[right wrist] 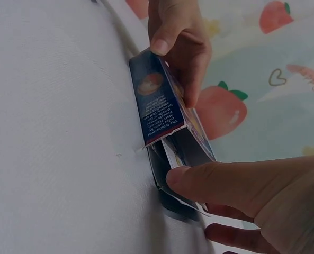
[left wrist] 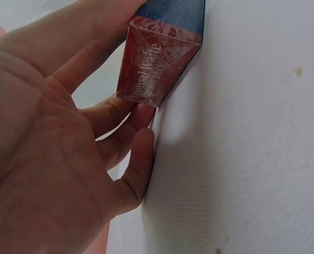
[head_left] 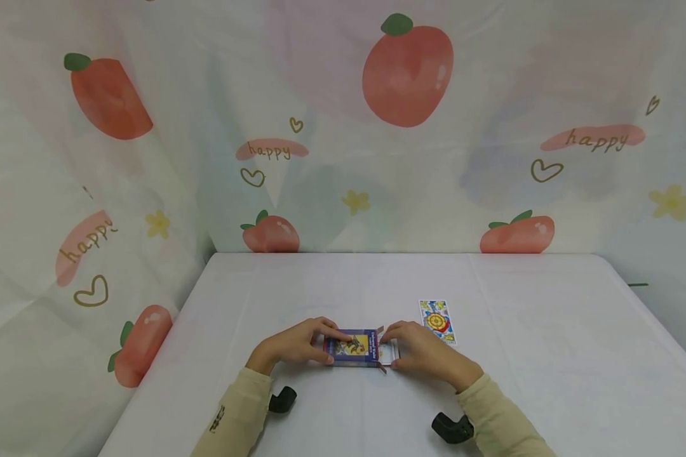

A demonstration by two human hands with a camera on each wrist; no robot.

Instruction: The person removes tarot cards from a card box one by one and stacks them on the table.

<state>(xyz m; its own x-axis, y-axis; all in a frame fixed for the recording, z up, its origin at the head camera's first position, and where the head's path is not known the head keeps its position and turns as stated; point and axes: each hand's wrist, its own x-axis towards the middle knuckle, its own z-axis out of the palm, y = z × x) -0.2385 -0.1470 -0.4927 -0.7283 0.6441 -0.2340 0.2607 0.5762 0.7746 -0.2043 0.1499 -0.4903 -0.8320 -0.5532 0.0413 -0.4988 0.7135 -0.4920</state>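
Observation:
A blue tarot card box [head_left: 350, 346] lies flat on the table, its right end open with the flaps folded out. My left hand [head_left: 291, 343] grips the closed left end, thumb on the near side and fingers over the top. In the left wrist view that end of the box [left wrist: 157, 63] is red with white lettering. White-edged cards [head_left: 386, 353] stick out of the open end, and my right hand [head_left: 423, 350] pinches them between thumb and fingers. From the right wrist, my thumb [right wrist: 186, 177] is at the box mouth, beside the card edges [right wrist: 171, 153].
One colourful card [head_left: 437, 321] lies face up on the white-covered table [head_left: 549, 330], just beyond my right hand. Black curved wrist pieces [head_left: 282, 400] hang by both sleeves. A fruit-patterned cloth wall [head_left: 331, 127] rises behind the table and along its left side.

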